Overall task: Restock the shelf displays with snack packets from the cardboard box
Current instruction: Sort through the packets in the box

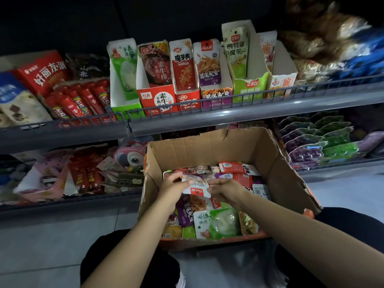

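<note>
Gripping a purple squid packet [196,187] together, the left hand [173,185] and right hand [225,189] pinch its edges above the mixed packets inside the cardboard box [276,163]. Judged purpose: gathering matching packets for the purple display carton [216,94] on the shelf [187,119] directly above the box.

Packets [216,223] in cardboard box [209,146], box before shelf [228,119]
</note>
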A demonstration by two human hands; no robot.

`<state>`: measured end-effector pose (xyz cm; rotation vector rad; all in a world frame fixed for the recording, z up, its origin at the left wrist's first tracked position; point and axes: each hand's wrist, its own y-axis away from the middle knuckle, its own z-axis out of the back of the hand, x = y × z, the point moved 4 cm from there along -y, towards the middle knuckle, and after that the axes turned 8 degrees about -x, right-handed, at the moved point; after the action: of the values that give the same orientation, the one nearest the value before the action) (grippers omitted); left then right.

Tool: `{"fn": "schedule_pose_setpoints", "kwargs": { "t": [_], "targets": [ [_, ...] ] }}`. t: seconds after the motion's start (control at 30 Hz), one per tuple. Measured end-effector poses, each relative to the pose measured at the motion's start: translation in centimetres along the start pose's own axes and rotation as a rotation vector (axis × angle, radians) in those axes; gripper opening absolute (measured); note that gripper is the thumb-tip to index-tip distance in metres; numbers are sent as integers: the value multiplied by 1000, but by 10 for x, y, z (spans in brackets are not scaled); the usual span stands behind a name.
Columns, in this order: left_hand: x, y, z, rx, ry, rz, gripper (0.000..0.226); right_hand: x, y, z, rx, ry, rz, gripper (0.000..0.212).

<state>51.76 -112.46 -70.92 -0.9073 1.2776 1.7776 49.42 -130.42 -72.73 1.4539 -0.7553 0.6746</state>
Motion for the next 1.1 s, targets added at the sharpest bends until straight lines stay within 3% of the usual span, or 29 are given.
{"fn": "schedule_pose_setpoints", "kwargs": {
  "t": [0.2, 0.4, 0.5, 0.57, 0.63, 0.73, 0.83, 1.1],
  "targets": [
    [-15, 16, 8, 106, -1, -53, 73, 27, 20, -3, 60, -206, 74, 44],
    [-61, 47, 12, 229, -164, -323, 72, 60, 51, 7, 80, -268, 206, 40],
    [-86, 61, 13, 269, -219, -389, 45, 83, 69, 15, 109, -226, 285, 28],
    [-106, 68, 15, 213, -258, -458, 15, 98, 77, 20, 114, -189, 340, 31],
    [-125, 71, 15, 156, -265, -507, 8, 114, 83, 25, 96, -157, 384, 40],
    [-149, 73, 10, 121, -231, -520, 23, 137, 92, 32, -24, -13, 489, 39],
    [-177, 75, 1, 137, -189, -510, 20, 166, 104, 42, -175, 137, 643, 21],
    [-249, 69, -30, 100, -96, -531, 23, 227, 102, 72, -426, 197, 816, 19]
  ]
}}
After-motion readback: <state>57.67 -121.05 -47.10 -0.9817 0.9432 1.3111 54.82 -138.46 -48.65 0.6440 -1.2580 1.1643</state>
